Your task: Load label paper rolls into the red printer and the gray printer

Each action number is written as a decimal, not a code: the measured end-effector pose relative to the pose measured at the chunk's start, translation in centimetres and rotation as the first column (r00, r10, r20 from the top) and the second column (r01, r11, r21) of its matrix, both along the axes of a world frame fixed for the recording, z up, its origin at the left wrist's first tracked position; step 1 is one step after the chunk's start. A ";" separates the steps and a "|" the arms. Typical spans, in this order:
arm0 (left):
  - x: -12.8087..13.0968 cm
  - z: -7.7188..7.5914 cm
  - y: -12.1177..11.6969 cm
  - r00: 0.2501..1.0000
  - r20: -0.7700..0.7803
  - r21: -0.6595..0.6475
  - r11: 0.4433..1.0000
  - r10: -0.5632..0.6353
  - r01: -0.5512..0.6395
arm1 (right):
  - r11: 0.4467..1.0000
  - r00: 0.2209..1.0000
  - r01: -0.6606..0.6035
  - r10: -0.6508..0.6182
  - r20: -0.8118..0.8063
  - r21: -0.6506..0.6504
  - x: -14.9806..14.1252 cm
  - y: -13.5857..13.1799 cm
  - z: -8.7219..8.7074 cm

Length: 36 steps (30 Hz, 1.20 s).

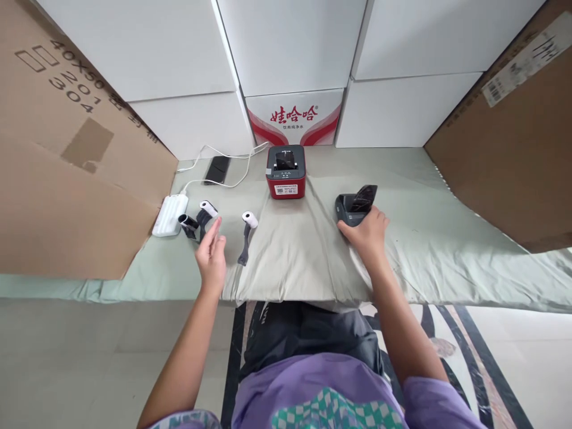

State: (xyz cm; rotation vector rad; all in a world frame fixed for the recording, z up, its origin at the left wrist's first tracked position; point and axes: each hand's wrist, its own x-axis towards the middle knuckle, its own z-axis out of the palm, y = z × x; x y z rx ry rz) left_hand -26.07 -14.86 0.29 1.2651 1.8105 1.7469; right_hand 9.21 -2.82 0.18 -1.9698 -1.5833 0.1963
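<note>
My right hand point(367, 233) grips the near right side of a small black portable printer point(345, 210), which sits on the cloth with its lid raised. On the left, my left hand point(211, 256) has its fingers stretched out and holds nothing that I can see. Its fingertips are beside a small white paper roll point(208, 208) with a dark strip hanging from it; whether they touch cannot be told. A black roll point(188, 222) lies left of that. Another white roll point(250, 219) with a dark tail point(243, 253) lies to the right of my left hand.
A red and black desktop printer point(286, 173) stands at the back middle. A white power bank point(171, 215), a white cable point(236, 179) and a black phone point(217, 170) are at the left. Cardboard boxes point(67, 196) point(513, 155) flank the cloth-covered surface point(299, 256); white boxes point(290, 47) line the back.
</note>
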 end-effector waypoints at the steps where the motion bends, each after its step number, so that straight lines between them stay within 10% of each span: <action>1: 0.3 -0.4 0.0 1.000 0.010 0.012 1.000 -0.006 0.006 | 1.000 1.000 -0.017 0.017 -0.016 0.006 -0.8 -0.6 0.3; 13: 0.9 -2.7 1.1 0.989 0.144 0.077 0.997 -0.008 -0.004 | 0.979 0.978 -0.191 0.183 -0.098 -0.069 -13.2 -5.8 2.4; 21: 0.9 -2.9 0.9 1.000 0.001 0.105 0.994 0.000 0.000 | 0.983 0.977 -0.157 0.141 -0.157 -0.091 -15.0 -6.9 1.3; 27: 3.3 -0.3 -1.7 0.894 -0.437 0.356 0.932 0.099 0.071 | 0.958 0.944 -0.269 0.241 -0.225 -0.100 -13.0 -6.3 0.7; 30: 6.6 0.6 -2.0 0.871 -0.479 0.164 0.964 -0.108 0.210 | 0.917 0.906 -0.387 0.360 -0.225 -0.093 -10.9 -5.5 0.4; 36: 10.5 -1.3 1.4 0.941 -0.046 -0.352 0.887 -0.337 0.300 | 0.794 0.778 -0.600 0.553 -0.298 -0.093 -7.5 -3.9 -0.9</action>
